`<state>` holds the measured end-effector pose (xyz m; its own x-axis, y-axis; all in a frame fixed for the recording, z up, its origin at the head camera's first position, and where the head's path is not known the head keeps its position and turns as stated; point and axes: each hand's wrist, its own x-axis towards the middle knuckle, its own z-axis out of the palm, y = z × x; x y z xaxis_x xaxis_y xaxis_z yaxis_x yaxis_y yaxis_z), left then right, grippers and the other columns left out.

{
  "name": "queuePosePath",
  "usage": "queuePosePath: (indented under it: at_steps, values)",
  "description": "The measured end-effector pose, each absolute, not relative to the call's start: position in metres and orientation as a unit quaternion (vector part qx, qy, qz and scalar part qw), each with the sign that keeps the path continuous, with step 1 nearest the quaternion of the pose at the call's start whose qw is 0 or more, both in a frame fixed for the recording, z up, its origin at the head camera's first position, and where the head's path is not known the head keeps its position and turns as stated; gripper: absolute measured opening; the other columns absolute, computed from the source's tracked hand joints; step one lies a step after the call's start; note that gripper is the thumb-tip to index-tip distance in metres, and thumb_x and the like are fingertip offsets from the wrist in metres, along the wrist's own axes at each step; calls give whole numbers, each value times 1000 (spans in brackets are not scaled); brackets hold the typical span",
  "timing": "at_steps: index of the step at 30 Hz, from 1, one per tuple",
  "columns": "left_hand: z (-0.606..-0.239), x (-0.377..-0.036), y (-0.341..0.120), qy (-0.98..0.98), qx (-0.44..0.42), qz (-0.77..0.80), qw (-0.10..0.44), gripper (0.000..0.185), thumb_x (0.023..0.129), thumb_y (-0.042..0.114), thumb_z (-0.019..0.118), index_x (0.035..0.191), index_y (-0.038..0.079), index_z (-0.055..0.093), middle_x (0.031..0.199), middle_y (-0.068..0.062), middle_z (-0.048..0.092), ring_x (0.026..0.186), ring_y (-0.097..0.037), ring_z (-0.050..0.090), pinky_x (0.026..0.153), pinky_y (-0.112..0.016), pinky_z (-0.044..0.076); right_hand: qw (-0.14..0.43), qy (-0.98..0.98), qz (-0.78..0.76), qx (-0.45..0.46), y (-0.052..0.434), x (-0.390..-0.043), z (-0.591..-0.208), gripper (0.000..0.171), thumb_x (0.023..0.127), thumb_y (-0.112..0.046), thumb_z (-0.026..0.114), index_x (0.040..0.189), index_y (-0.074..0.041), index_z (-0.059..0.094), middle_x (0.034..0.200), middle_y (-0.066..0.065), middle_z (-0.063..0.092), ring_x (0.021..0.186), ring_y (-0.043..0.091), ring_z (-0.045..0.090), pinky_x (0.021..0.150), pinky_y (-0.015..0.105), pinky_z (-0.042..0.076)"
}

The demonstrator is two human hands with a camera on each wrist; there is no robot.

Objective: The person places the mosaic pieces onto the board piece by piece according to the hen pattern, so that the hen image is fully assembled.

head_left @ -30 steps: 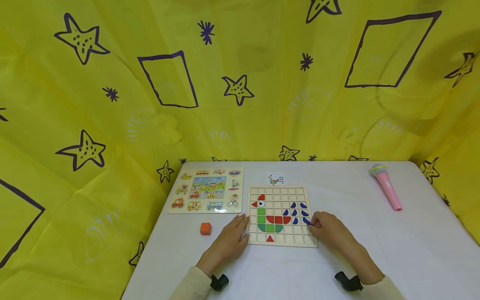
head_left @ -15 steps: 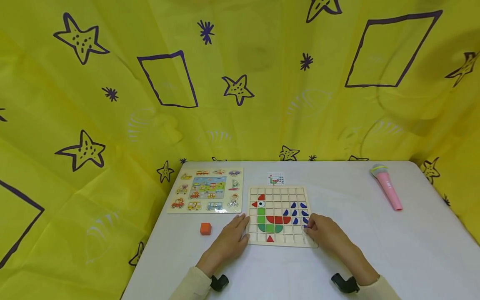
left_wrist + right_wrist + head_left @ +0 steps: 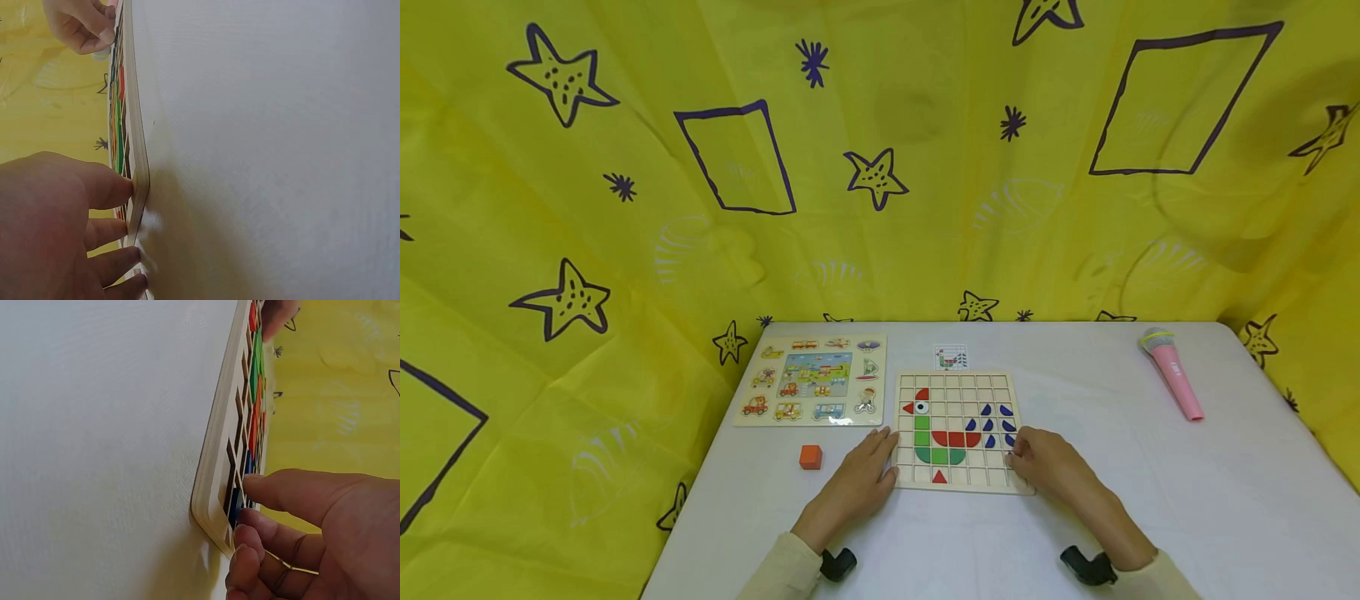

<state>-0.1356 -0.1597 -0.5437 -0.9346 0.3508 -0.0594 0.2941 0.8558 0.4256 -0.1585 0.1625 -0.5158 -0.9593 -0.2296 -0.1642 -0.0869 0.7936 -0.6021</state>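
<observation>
I am seeing the right hand (image 3: 1051,467) lying at the right edge of the board (image 3: 957,485), its fingers (image 3: 284,490) curling onto a blue piece (image 3: 235,503) in a cell near that edge; it looks like a light pinch, though the wrist view is too oblique for me to be sure. So the right grip is closing on that piece, which is sitting in the grid among the other blue pieces (image 3: 992,425). The left hand (image 3: 861,479) is resting flat on the table (image 3: 1150,517), its straight fingers (image 3: 106,187) pressing against the board's left edge, the grip open and holding nothing. On the board, red, green and blue pieces are forming a bird. Further out, an orange cube (image 3: 810,457) is lying left of the left hand, a picture puzzle (image 3: 813,380) is lying behind it, a small card (image 3: 951,358) is sitting just beyond the board, and a pink microphone (image 3: 1172,372) is lying well off to the right.
</observation>
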Motion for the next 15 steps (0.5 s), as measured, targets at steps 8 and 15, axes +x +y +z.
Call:
queuePosePath:
  at_steps: [8, 15]
  values:
    - [-543, -135, -161, 961, 167, 208, 66, 58, 102, 29, 53, 156, 12, 38, 160, -5, 32, 148, -25, 24, 117, -45, 28, 107, 938, -318, -88, 160, -155, -513, 13, 92, -11, 71, 86, -7, 60, 71, 1, 52, 63, 17, 48, 54, 31, 38]
    - [-543, -135, -160, 961, 166, 210, 68, 58, 102, 29, 53, 156, 13, 37, 161, -5, 32, 148, -25, 24, 117, -46, 28, 109, 940, -314, -81, 160, -154, -515, 14, 90, -11, 72, 85, -8, 60, 69, 1, 53, 62, 17, 48, 53, 30, 40]
